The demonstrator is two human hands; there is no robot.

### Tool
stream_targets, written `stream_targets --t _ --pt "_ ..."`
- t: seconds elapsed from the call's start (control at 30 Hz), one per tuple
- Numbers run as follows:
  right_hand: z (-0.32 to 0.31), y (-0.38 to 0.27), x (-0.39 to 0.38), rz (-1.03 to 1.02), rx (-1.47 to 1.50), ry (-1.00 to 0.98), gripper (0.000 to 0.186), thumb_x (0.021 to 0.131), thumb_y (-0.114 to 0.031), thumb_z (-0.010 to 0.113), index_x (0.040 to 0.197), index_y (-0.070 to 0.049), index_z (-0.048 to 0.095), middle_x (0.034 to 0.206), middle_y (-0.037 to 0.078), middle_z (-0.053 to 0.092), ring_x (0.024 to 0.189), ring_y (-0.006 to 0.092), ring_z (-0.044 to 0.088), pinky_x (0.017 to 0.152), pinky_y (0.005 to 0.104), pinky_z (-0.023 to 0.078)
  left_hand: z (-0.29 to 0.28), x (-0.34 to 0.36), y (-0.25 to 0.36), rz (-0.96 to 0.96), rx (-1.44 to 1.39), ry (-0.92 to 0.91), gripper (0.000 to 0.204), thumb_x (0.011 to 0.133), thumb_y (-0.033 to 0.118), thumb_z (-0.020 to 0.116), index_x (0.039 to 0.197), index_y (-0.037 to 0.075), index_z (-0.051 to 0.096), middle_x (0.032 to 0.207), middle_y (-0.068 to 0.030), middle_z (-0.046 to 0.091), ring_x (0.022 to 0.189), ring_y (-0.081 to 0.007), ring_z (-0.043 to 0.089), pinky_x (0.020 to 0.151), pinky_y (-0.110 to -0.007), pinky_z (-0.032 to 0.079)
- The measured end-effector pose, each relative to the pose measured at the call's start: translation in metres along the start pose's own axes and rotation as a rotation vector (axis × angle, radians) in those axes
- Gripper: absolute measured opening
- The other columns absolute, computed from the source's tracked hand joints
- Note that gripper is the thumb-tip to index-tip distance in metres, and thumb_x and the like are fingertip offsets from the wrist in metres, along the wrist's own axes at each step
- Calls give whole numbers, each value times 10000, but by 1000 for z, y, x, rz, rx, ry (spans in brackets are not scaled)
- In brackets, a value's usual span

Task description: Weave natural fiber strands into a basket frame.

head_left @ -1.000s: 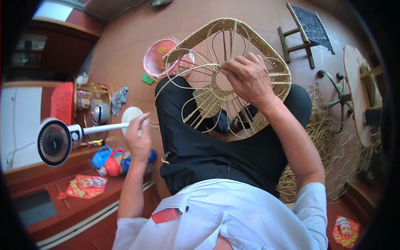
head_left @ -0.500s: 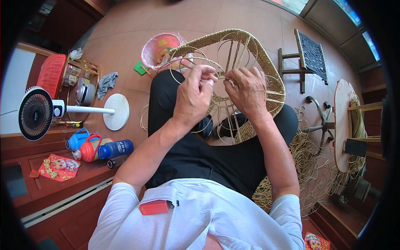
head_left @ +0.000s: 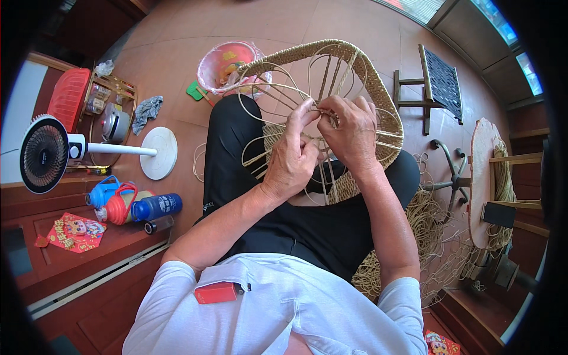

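Note:
A woven frame point(head_left: 393, 112) of tan cord, with open spokes and loops round a central ring, rests across my black-trousered legs. My right hand point(head_left: 349, 133) is closed in a pinch on cord beside the ring. Just left of it, my left hand point(head_left: 290, 157) reaches into the spokes with fingers curled at the ring; what they hold is hidden. Loose loops of cord arch over both hands' upper side.
At left stand a white fan point(head_left: 157, 154), red basket point(head_left: 68, 97), steel pot point(head_left: 115, 124) and bottles point(head_left: 154, 207). Ahead is a pink bucket point(head_left: 219, 65). To the right are a folding stool point(head_left: 441, 83), chair base point(head_left: 452, 180), wooden board point(head_left: 479, 183) and tangled cord point(head_left: 420, 236).
My left hand has moved from the left, near the fan, to the woven frame beside my right hand. My right hand stays at the ring; the whole view has shifted.

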State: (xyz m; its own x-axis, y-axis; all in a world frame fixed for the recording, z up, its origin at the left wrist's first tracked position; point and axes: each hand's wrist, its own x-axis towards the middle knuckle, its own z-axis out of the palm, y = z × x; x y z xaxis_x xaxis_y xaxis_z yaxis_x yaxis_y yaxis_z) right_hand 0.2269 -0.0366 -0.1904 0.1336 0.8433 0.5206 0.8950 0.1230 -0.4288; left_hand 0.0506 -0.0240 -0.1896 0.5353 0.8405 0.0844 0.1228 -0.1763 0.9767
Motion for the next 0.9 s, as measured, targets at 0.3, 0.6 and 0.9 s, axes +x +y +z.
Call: stream_targets --t 0.3,0.6,0.9 --pt "-14 6 3 81 132 -119 327 834 -143 750 1159 -161 787 873 40 763 895 265 653 901 434 475 6 16 -4 125 374 -23 785 1014 -2 543 1737 77 247 1385 -258 707 829 -276 796 769 -383 632" --pt "-10 8 0 -76 36 -85 186 902 -206 779 1080 -166 816 928 26 749 924 285 646 913 440 481 -18 -18 9 178 428 65 327 1049 39 610 1370 86 655 707 -89 616 572 -237 608 600 -383 496" --pt "-2 9 -1 -55 25 -4 168 920 -314 851 992 -171 801 921 5 717 905 260 637 872 431 480 -113 -97 18 189 588 76 518 987 18 805 1480 56 651 666 -8 558 591 -77 516 576 -279 436"
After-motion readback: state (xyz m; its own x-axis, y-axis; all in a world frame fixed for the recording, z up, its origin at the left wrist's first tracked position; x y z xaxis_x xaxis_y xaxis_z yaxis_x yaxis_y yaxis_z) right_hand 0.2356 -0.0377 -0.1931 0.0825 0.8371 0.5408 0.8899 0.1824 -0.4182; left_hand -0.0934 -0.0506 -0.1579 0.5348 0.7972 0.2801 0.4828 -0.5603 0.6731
